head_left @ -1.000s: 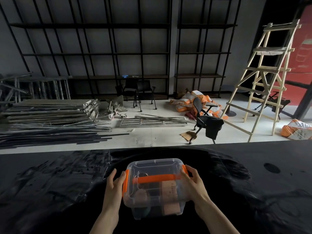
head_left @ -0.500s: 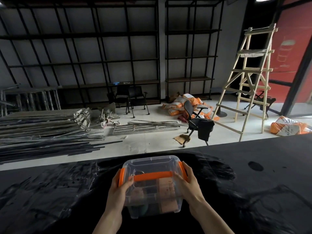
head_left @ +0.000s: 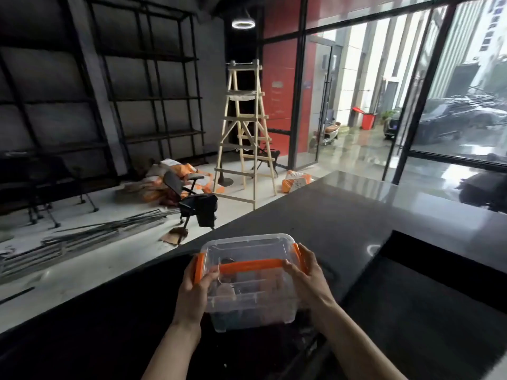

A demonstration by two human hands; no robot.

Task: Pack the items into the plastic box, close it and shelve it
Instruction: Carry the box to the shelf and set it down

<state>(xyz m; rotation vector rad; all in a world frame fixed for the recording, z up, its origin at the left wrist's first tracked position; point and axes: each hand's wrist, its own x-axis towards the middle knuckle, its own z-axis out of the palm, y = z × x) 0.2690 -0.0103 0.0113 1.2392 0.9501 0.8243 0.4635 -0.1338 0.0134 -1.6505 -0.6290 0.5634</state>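
A clear plastic box (head_left: 251, 303) with a closed lid, orange side latches and an orange handle is held above the black counter (head_left: 343, 215). Blurred items show through its walls. My left hand (head_left: 196, 292) grips its left side at the latch. Gripping the right side is my right hand (head_left: 306, 275), fingers over the lid edge and the right latch. Black metal shelving (head_left: 153, 100) lines the far wall on the left.
A wooden stepladder (head_left: 244, 133) stands on the floor beyond the counter. A tipped black office chair (head_left: 192, 201) and orange sacks (head_left: 175, 174) lie near it. Metal bars (head_left: 96, 234) lie on the floor at left. Glass doors (head_left: 411, 105) fill the right side.
The view has swung to the right, bringing the glass doors and the counter's right end into sight. Both hands keep their grip on the box, which has been carried along to the right.
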